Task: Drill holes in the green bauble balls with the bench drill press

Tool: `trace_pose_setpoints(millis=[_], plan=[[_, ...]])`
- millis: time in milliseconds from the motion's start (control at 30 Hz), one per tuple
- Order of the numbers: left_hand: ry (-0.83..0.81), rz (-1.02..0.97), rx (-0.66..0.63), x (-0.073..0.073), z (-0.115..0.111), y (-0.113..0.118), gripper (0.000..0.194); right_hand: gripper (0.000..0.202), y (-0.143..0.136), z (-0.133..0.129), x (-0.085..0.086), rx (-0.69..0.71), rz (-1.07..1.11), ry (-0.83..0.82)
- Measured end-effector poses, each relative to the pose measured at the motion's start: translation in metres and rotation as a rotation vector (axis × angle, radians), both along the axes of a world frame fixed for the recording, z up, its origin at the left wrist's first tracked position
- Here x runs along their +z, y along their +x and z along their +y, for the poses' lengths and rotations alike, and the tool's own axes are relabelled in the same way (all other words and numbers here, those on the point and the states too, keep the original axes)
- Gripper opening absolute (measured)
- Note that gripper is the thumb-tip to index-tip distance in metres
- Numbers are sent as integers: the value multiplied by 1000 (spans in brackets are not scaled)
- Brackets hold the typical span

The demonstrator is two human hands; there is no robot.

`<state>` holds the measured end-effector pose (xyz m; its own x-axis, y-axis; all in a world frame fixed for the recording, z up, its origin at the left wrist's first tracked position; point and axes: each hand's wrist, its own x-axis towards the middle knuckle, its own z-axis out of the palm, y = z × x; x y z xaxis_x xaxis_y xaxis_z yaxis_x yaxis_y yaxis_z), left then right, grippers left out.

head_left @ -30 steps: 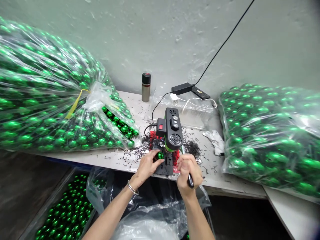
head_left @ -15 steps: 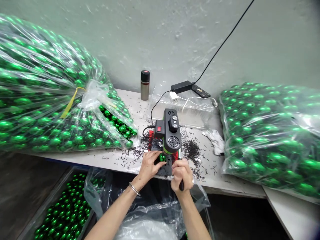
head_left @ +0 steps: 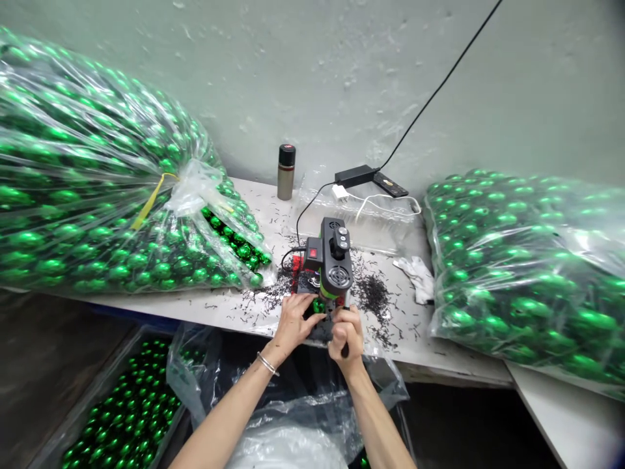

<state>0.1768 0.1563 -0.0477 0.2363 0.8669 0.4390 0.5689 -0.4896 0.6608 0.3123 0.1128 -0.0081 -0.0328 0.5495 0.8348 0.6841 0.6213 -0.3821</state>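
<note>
The glossy, mirror-smooth green ball [head_left: 318, 305] sits close by the lower end of a boxy black machine [head_left: 336, 257], pinched between thumb and fingers of the left hand [head_left: 293, 322] at its eight o'clock. At four o'clock the right hand [head_left: 347, 332] curls in a fist round a black handle [head_left: 346, 350]. The machine rises at one o'clock, its rounded housing set with grilles [head_left: 336, 275] (circular, finely slotted). Thread-like black scraps [head_left: 374, 294] heap at three o'clock on the flat, pale table [head_left: 442, 348]; beyond them lie crumpled white cloth [head_left: 417, 277] and a clear, wrinkled bag [head_left: 532, 260] of balls. A larger bag [head_left: 97, 195], gathered at its neck, bulges at ten.
</note>
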Motion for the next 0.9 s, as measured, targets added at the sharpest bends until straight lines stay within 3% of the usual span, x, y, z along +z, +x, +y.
trace_pose_setpoints(millis=[100, 233, 300, 400, 467, 567, 667, 767, 900], plan=[[-6, -25, 10, 0, 1, 1, 31, 27, -4, -3, 30, 13, 146, 61], [-18, -65, -4, 0, -13, -5, 33, 30, -10, -6, 82, 8, 306, -95], [-15, -52, -39, 0, -28, -14, 39, 30, -11, -7, 96, 17, 309, -135], [19, 5, -92, 6, -43, -30, 56, 30, -11, -8, 93, 22, 299, -118], [63, 29, -43, 14, -38, -41, 55, 29, -11, -9, 82, 20, 303, -98], [138, 88, 179, 32, -2, -58, 37, 29, -13, -9, 69, 21, 316, -70], [79, 317, 345, 50, 49, -72, 29, 29, -13, -8, 66, 32, 309, -40], [-33, 572, 328, 58, 87, -79, 23, 29, -13, -7, 68, 42, 291, -16], [-55, 631, 244, 57, 105, -78, 15, 28, -13, -7, 67, 35, 279, -4]])
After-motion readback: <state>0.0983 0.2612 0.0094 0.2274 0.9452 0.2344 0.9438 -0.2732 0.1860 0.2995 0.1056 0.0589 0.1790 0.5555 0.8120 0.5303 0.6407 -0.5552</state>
